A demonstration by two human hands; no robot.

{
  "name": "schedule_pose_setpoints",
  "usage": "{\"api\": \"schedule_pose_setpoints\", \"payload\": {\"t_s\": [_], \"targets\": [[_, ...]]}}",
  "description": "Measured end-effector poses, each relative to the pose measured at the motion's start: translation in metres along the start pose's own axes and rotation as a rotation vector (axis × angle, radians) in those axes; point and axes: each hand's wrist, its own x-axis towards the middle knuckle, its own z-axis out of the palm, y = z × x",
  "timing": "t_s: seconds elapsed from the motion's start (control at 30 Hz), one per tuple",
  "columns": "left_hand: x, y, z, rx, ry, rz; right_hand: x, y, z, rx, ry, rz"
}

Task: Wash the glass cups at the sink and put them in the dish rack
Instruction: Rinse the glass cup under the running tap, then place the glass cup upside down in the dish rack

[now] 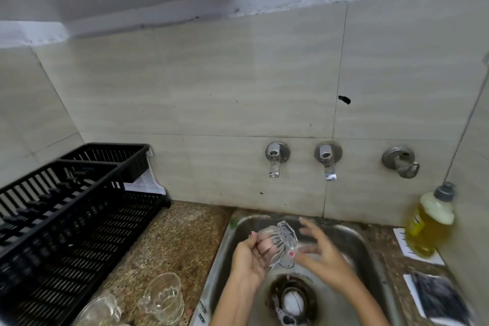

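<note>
Now left hand grips tilted glass cup over sink, right hand open beside it; dish rack lies on left hand's side.

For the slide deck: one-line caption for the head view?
Left hand grips a glass cup over the sink; right hand open beside it.

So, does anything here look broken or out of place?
A dark mark mars the tile above the taps, and the rightmost fitting is dull, unlike the two shiny ones. Nothing else stands out.
</note>
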Motion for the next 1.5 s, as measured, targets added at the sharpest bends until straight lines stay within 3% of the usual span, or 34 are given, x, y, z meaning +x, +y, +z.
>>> {"api": "schedule_pose_setpoints", "payload": {"t_s": [0.1, 0.3, 0.5, 0.6, 0.7, 0.77, 0.87, 1.07, 1.23, 1.33, 1.5], "targets": [[-0.002, 0.002, -0.009, 0.040, -0.023, -0.035, -0.012, -0.003, 0.016, -0.047, -0.063, -0.022], [-0.009, 0.025, -0.034, 0.132, -0.061, 0.002, -0.005, -0.022, 0.060, -0.199, 0.055, -0.113], [-0.007, 0.087, -0.064, 0.225, -0.196, 0.008, 0.016, -0.060, 0.101, -0.340, 0.073, -0.217], [-0.014, 0.129, -0.076, 0.308, -0.293, 0.011, 0.030, -0.086, 0.127, -0.394, 0.160, -0.277], [-0.023, 0.168, -0.090, 0.527, -0.296, -0.003, 0.042, -0.107, 0.153, -0.502, 0.226, -0.192], [-0.021, 0.189, -0.105, 0.746, -0.187, 0.094, 0.051, -0.116, 0.168, -0.694, 0.231, -0.081], [-0.021, 0.223, -0.132, 0.850, -0.084, 0.277, 0.063, -0.129, 0.186, -0.890, 0.191, 0.081], [-0.040, 0.291, -0.165, 1.106, -0.199, 0.446, 0.088, -0.157, 0.225, -0.598, 0.246, 0.198], [-0.075, 0.352, -0.191, 1.062, -0.317, 0.602, 0.112, -0.214, 0.267, -0.333, 0.256, 0.111], [-0.078, 0.401, -0.219, 1.076, -0.256, 0.682, 0.137, -0.256, 0.296, -0.243, 0.220, 0.057], [-0.054, 0.465, -0.281, 1.111, 0.024, 0.746, 0.184, -0.314, 0.363, -0.187, 0.103, -0.039]]}}
